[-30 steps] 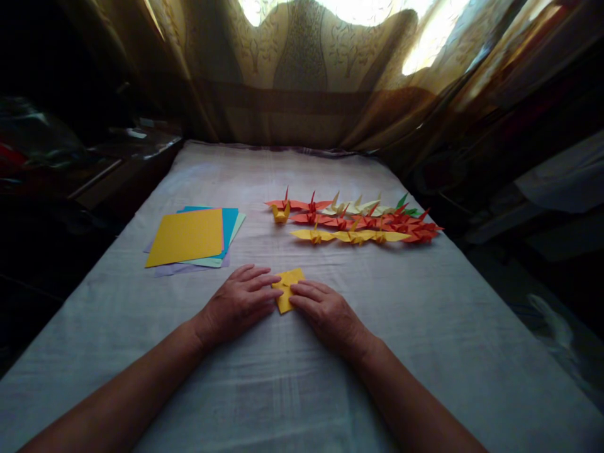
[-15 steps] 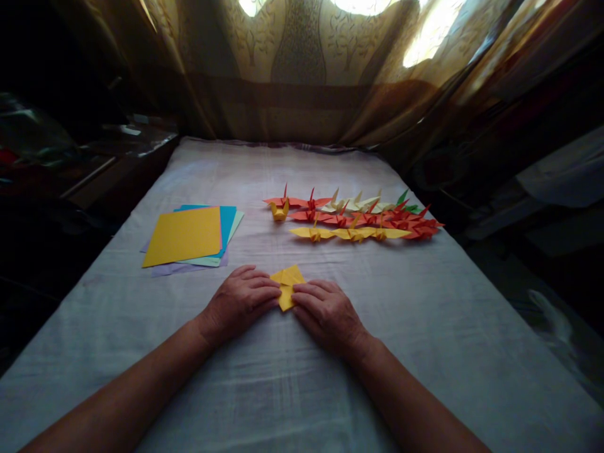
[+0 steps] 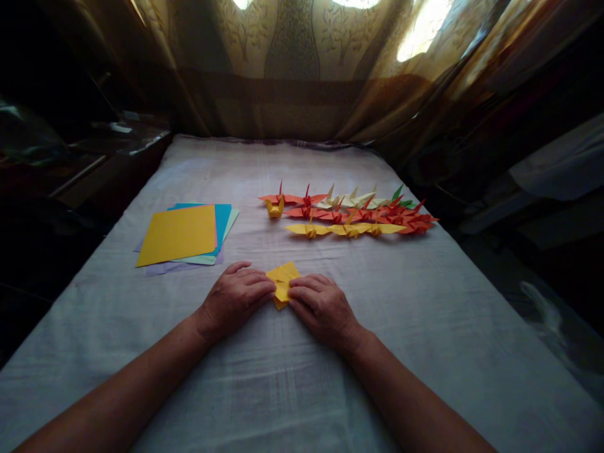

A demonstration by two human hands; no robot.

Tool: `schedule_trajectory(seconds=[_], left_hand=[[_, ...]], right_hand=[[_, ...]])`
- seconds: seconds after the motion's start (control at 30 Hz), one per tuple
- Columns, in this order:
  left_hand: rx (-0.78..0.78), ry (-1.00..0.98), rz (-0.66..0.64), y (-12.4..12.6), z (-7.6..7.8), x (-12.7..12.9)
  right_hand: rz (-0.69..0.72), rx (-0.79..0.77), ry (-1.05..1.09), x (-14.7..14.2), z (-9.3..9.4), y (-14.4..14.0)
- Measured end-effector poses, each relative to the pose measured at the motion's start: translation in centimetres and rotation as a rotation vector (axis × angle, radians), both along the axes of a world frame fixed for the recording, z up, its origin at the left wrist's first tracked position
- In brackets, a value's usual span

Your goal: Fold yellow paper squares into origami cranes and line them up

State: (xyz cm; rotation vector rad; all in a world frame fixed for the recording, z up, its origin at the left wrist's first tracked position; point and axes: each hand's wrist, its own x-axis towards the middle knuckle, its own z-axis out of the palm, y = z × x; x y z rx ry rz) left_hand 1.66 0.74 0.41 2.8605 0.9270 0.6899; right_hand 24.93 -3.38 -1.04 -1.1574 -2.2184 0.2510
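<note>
A small folded piece of yellow origami paper [image 3: 284, 277] lies on the cloth between my two hands. My left hand [image 3: 240, 293] has its fingertips closed on the paper's left edge. From the other side, my right hand [image 3: 321, 306] pinches the right edge, its thumb near the lower corner. Beyond them stand rows of folded paper cranes: yellow cranes [image 3: 349, 230] in front, red cranes [image 3: 337, 216] behind, cream cranes [image 3: 356, 199] and a green crane [image 3: 401, 199] at the back. A yellow folded figure [image 3: 274, 207] sits at the rows' left end.
To the left is a stack of square paper sheets [image 3: 179, 234], yellow on top, with blue, pale green and lilac edges showing. A pale cloth [image 3: 226, 390] covers the table. Patterned curtains [image 3: 292, 94] hang behind its far edge.
The yellow paper's lower part looks different, with its front flap shifted between my fingers. Both hands keep their hold. The whole view has shifted slightly.
</note>
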Motion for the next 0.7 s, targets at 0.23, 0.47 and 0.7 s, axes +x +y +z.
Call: schedule_trajectory(seconds=[0.23, 0.47, 0.7], left_hand=[[-0.031, -0.002, 0.0, -0.3, 0.1, 0.2], [-0.169, -0.037, 0.129, -0.6, 0.1, 1.4], [-0.244, -0.052, 0.169, -0.7, 0.2, 1.7]], right_hand=[[-0.031, 0.006, 0.034, -0.2, 0.0, 0.1], [-0.031, -0.002, 0.079, -0.2, -0.1, 0.0], [-0.178, -0.026, 0.089, 0.0, -0.2, 0.1]])
